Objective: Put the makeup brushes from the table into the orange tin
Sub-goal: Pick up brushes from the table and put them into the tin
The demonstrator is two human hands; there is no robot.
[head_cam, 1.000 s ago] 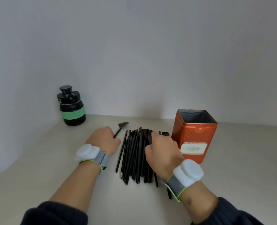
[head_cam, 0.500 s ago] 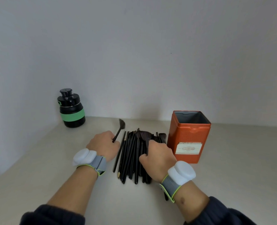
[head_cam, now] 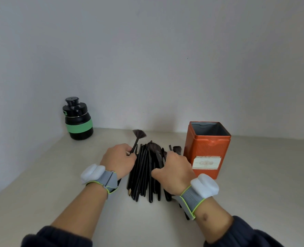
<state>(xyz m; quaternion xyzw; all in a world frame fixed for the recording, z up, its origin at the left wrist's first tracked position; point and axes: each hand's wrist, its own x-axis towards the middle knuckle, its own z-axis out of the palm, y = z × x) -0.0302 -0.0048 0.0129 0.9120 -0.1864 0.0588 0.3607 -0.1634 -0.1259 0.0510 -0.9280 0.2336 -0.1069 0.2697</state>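
1. Orange and ribbed, the open rectangular metal tin (head_cam: 208,150) stood upright on the pale table (head_cam: 254,175), and what showed of its grey inside looked empty.
2. Just left of the tin lay the pile of black-handled makeup brushes (head_cam: 144,173), handles toward the person and bristles toward the wall.
3. The left hand (head_cam: 118,160), at the pile's far side from the tin, was closed around the handle of a black fan brush (head_cam: 138,135), whose splayed head was tilted up above the pile.
4. The right hand (head_cam: 174,171), between the pile and the tin, was curled over several brush handles; whether it had them firmly gathered could not be told.
5. As a judgement, the task was barely begun: no brush appeared inside the tin, and the whole pile remained to be moved.
6. A black bottle with a green band (head_cam: 78,120) stood well left of the tin, uninvolved.
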